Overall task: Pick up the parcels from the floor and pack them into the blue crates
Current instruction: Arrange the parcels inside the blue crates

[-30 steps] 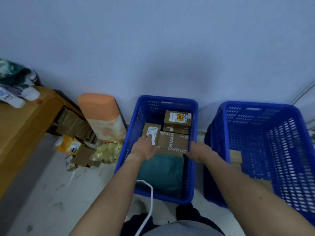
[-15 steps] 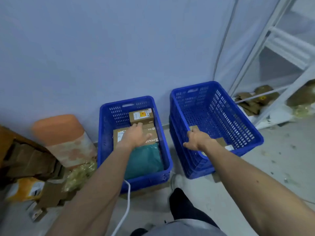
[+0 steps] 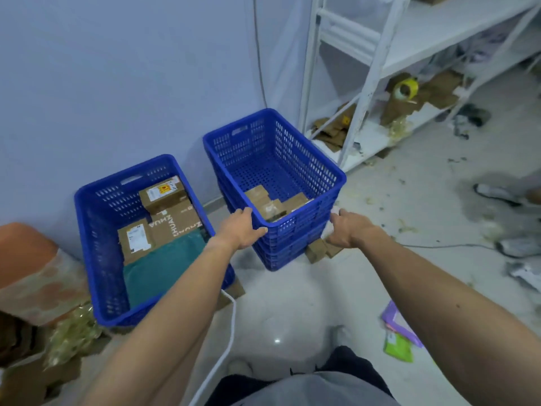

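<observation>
Two blue crates stand by the wall. The left crate holds three cardboard boxes and a teal bag. The right crate sits on a stack of like crates and holds a few brown boxes at its near end. My left hand grips the right crate's near-left corner, thumb along the front rim. At the near-right corner my right hand curls its fingers round the rim. A purple parcel and a green parcel lie on the floor at the right.
A white shelf rack with cardboard scraps and a yellow tape roll stands right of the crates. An orange roll leans at far left. A white cable crosses the floor. Flat cardboard lies beside the stack. Someone's shoes are at right.
The view has swung right. My left hand left the boxes in the left crate and went to the right crate's near-left corner. My right hand shifted to its near-right corner.
</observation>
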A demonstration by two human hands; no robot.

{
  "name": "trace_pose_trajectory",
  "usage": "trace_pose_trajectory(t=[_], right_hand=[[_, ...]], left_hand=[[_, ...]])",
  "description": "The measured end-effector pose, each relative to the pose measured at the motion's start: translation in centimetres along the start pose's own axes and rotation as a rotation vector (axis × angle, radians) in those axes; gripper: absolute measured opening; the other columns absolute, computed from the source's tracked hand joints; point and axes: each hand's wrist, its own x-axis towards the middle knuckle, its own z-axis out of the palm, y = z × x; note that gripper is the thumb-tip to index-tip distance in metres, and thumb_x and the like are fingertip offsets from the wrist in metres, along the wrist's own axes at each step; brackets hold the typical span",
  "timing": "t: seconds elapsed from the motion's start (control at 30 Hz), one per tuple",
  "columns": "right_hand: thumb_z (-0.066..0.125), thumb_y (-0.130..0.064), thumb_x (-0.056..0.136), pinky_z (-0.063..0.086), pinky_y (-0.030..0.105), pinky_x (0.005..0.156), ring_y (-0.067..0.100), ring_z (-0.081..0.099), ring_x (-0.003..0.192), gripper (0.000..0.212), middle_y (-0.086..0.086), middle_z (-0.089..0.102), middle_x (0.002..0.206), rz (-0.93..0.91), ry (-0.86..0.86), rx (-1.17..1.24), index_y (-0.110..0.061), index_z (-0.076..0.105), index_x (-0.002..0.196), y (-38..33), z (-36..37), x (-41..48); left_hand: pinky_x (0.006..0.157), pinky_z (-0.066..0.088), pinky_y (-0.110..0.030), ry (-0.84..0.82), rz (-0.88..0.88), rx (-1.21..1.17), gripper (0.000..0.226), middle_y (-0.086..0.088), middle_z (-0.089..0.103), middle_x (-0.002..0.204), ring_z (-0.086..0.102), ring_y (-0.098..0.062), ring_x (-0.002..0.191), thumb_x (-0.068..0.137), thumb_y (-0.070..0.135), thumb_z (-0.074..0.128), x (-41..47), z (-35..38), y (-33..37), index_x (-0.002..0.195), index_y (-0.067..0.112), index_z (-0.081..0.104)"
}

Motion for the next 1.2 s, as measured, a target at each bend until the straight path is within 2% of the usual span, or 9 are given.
trace_pose_trajectory(t=[0.17, 0.3, 0.47, 0.63, 0.83, 0.97, 1.1, 1.2], right_hand=[[0.046, -0.051, 0.093, 0.042, 0.041, 0.099, 0.031, 0.049, 0.126, 0.061, 0.011, 0.042, 0.140, 0.057, -0.025, 0.024, -0.014, 0.040, 0.142, 9.5, 2.0, 0.8], [0.047, -0.041, 0.095, 0.042, 0.042, 0.098, 0.032, 0.050, 0.123, 0.054, 0.013, 0.044, 0.135, 0.017, -0.024, 0.010, -0.010, 0.040, 0.139, 17.0, 4.0, 2.0], [0.047, -0.042, 0.095, 0.042, 0.043, 0.096, 0.032, 0.049, 0.123, 0.057, 0.013, 0.043, 0.134, -0.033, -0.081, -0.072, -0.007, 0.036, 0.140, 22.9, 6.2, 3.9], [0.050, -0.041, 0.093, 0.042, 0.043, 0.097, 0.032, 0.049, 0.124, 0.056, 0.015, 0.044, 0.135, -0.078, -0.120, -0.123, -0.007, 0.039, 0.136, 25.4, 7.8, 6.9], [0.054, -0.038, 0.092, 0.044, 0.043, 0.095, 0.031, 0.048, 0.123, 0.056, 0.015, 0.042, 0.136, -0.075, -0.187, -0.084, -0.006, 0.040, 0.136, 27.5, 9.0, 12.5], [0.060, -0.034, 0.089, 0.046, 0.042, 0.092, 0.029, 0.047, 0.123, 0.060, 0.014, 0.040, 0.137, -0.066, -0.195, -0.091, -0.006, 0.038, 0.137, 29.3, 11.2, 15.5], [0.063, -0.027, 0.085, 0.047, 0.040, 0.083, 0.028, 0.049, 0.117, 0.053, 0.012, 0.042, 0.131, -0.080, -0.214, -0.093, -0.008, 0.041, 0.130, 30.6, 14.1, 20.4], [0.063, -0.025, 0.085, 0.047, 0.040, 0.083, 0.027, 0.050, 0.116, 0.053, 0.010, 0.042, 0.131, -0.109, -0.234, -0.096, -0.009, 0.041, 0.130, 31.5, 16.7, 25.2]], left_hand=[[0.103, 0.044, -0.043, -0.088, -0.038, -0.015, 0.076, -0.015, 0.043, 0.147, 0.049, -0.033, 0.129, 0.093, 0.057, 0.057, 2.0, 4.9, 8.6, 0.148, 0.009, 0.035], [0.105, 0.042, -0.047, -0.163, -0.054, 0.015, 0.075, -0.016, 0.040, 0.150, 0.046, -0.034, 0.131, 0.093, 0.057, 0.056, 3.5, 8.7, 15.2, 0.147, 0.009, 0.035], [0.105, 0.042, -0.045, -0.223, -0.086, 0.004, 0.069, -0.014, 0.046, 0.142, 0.049, -0.034, 0.127, 0.092, 0.057, 0.057, 4.6, 12.3, 20.9, 0.140, 0.011, 0.040], [0.105, 0.042, -0.044, -0.247, -0.092, -0.011, 0.072, -0.012, 0.043, 0.147, 0.046, -0.032, 0.131, 0.092, 0.058, 0.056, 6.1, 14.3, 23.0, 0.145, 0.012, 0.036], [0.113, 0.034, -0.044, -0.291, -0.069, -0.086, 0.083, -0.013, 0.033, 0.156, 0.035, -0.031, 0.141, 0.092, 0.059, 0.055, 12.0, 17.3, 24.6, 0.152, 0.010, 0.027], [0.112, 0.031, -0.042, -0.353, -0.011, -0.093, 0.080, -0.014, 0.032, 0.156, 0.034, -0.031, 0.142, 0.094, 0.054, 0.055, 16.4, 19.6, 25.8, 0.153, 0.009, 0.025], [0.109, 0.038, -0.042, -0.410, 0.081, 0.042, 0.074, -0.015, 0.035, 0.151, 0.039, -0.030, 0.137, 0.097, 0.052, 0.051, 20.8, 22.8, 26.2, 0.151, 0.009, 0.026], [0.107, 0.040, -0.042, -0.416, 0.138, 0.066, 0.071, -0.014, 0.037, 0.150, 0.041, -0.030, 0.134, 0.097, 0.052, 0.050, 24.1, 26.0, 26.4, 0.148, 0.008, 0.029]])
